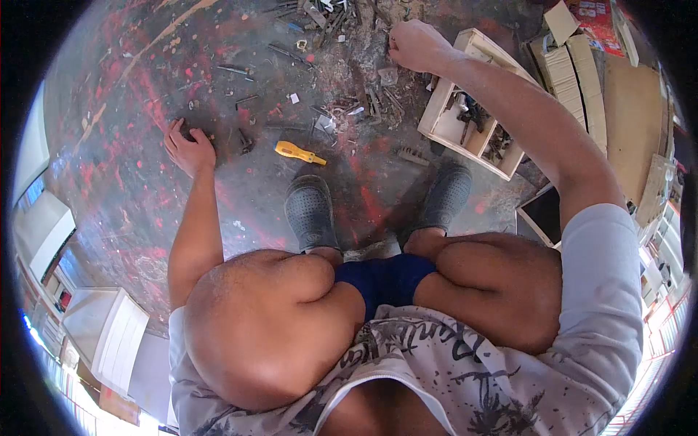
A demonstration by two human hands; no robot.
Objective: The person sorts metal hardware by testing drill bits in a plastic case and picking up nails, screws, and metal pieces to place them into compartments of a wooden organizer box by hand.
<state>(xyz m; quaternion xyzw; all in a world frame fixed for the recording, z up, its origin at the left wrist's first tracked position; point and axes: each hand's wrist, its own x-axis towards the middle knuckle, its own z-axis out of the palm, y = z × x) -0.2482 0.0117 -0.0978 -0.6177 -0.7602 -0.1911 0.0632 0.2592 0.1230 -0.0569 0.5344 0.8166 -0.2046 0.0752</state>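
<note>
My left hand [190, 151] is low over the stained floor at the left, its fingers apart and nothing visible in them. To its right lies a small dark metal piece [246, 141], and beyond that a yellow-handled screwdriver [299, 152]. My right hand [419, 46] is beside the far corner of a wooden compartment box [454, 142], with its fingers curled in. Whatever they may hold is hidden under the hand. Small metal parts [469, 110] lie in the box's compartments, partly covered by my forearm.
Scattered metal bits and scraps [374, 102] cover the floor ahead, with a denser pile [320, 16] at the top. Cardboard [574, 80] and a board [631, 123] stand at the right. A dark framed tray [539, 214] sits near my right knee. My shoes [310, 211] are in the middle.
</note>
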